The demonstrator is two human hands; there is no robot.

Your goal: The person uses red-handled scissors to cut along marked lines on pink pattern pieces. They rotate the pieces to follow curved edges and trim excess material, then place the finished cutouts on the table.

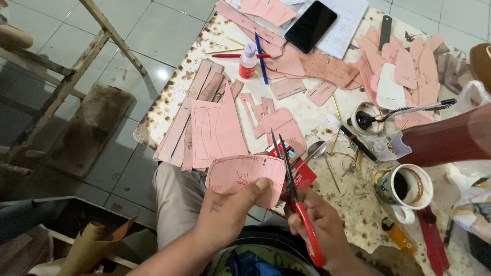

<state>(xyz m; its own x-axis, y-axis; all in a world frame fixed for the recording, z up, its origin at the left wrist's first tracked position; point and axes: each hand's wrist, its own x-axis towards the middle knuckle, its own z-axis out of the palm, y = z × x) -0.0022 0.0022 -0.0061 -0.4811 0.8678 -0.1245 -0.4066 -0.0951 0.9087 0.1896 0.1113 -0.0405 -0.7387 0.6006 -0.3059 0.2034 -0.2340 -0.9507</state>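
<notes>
My left hand pinches a rounded pink paper pattern piece by its lower edge, thumb on top. My right hand grips red-handled scissors, whose blades point up and away, just right of the pattern piece's right edge. Both hands hover over my lap at the near edge of a worn, stained table. On the table beyond them lie more pink pattern sheets with drawn outlines.
A mug of dark drink stands at the right, beside a spoon and a small red packet. Farther back are a black phone, a small bottle, pens, and several pink cut pieces. A wooden frame stands on the tiled floor at left.
</notes>
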